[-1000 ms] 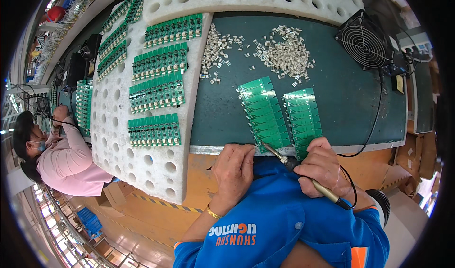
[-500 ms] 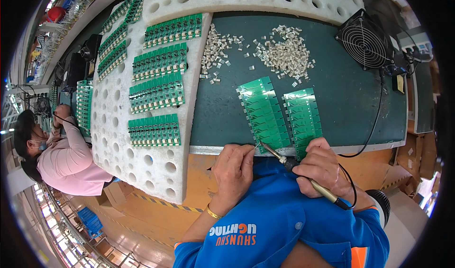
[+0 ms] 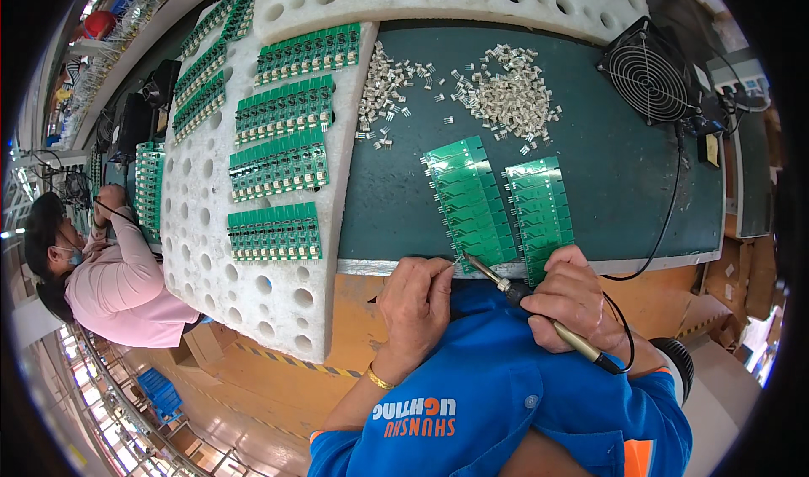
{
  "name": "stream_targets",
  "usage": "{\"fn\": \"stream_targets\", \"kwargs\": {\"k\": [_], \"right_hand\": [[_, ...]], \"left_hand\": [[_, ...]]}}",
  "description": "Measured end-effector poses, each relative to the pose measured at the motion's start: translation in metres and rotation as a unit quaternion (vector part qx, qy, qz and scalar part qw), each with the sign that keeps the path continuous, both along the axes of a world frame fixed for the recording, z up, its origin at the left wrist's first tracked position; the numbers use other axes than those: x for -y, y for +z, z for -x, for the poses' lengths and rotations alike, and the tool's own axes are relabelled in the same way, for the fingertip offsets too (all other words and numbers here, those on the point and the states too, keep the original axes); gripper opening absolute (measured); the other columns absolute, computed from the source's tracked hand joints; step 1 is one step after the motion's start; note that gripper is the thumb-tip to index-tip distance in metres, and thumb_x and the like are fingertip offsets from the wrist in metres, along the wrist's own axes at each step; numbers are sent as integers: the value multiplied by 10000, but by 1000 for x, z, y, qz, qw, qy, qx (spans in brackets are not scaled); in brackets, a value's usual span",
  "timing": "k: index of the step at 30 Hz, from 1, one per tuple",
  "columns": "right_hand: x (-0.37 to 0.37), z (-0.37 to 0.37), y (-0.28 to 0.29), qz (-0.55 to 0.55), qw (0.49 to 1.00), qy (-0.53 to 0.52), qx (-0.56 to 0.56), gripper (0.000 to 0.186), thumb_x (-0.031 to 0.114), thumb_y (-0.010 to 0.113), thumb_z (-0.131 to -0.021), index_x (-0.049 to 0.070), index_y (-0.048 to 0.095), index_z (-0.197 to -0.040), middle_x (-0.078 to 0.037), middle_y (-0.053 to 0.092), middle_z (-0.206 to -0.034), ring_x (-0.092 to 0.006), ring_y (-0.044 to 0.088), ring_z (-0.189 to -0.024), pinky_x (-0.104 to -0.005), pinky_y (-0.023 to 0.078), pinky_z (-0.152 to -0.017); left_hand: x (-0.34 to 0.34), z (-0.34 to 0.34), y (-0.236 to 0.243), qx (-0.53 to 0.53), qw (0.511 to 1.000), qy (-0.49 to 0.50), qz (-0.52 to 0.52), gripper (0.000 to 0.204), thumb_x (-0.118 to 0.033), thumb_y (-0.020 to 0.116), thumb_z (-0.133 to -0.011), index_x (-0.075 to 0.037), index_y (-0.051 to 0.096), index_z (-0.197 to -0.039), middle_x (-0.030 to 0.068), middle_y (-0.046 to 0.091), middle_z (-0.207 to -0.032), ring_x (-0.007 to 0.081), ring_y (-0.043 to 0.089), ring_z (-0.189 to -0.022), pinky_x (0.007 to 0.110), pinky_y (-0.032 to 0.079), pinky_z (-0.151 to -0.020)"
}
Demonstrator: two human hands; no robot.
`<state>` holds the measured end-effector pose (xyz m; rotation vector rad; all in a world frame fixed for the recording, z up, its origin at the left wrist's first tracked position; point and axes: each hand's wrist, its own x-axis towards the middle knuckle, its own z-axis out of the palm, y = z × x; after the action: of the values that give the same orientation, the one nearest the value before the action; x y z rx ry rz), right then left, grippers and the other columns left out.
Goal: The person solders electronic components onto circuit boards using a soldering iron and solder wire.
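Observation:
My right hand (image 3: 570, 298) grips a soldering iron (image 3: 580, 343), its metal tip pointing up and left to the near left corner of a green circuit board panel (image 3: 468, 197). At that same corner is my left hand (image 3: 413, 302), thumb and forefinger pinched together; whatever lies between them is too small to make out. A second green circuit board panel (image 3: 539, 206) lies just right of the first, its near end beside my right hand. Both panels have rows of small pins along their left edges and reach the front edge of the bench.
Small white connectors (image 3: 510, 93) lie heaped beyond the panels, with a second pile (image 3: 381, 89) to the left. White foam boards (image 3: 278, 287) with holes carry populated panels (image 3: 274, 233). A black fan (image 3: 647, 72) stands at right, its cable (image 3: 670, 216) hanging down. A co-worker (image 3: 126, 283) sits at left.

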<state>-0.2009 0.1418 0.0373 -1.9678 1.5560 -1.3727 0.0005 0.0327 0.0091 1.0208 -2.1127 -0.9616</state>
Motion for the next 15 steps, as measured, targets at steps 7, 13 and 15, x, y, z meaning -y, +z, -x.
{"fn": "stream_targets", "kwargs": {"k": [7,13,15], "right_hand": [[-1,0,-1,-1,1000,-3,-1,206,100,744,-748,65,670,-936,-29,625,-669,-205,544,-544,-381,452,-655],[0,1,1,-10,1000,0,-4,213,105,747,-740,69,671,-935,-27,621,-672,-204,546,-552,-378,456,-660],[-1,1,0,-9,1000,3,-2,208,108,746,-741,69,672,-931,-27,620,-671,-203,545,-551,-376,455,-658]], "left_hand": [[0,0,-1,-6,1000,-1,0,115,41,742,-844,-18,665,-905,102,622,-808,216,603,-674,310,485,-599],[1,1,0,-5,1000,0,2,116,38,744,-842,-22,666,-904,99,616,-793,218,593,-668,316,474,-594],[0,1,1,1,1000,1,1,116,35,745,-842,-23,667,-905,97,616,-792,219,592,-666,316,472,-592]]}}
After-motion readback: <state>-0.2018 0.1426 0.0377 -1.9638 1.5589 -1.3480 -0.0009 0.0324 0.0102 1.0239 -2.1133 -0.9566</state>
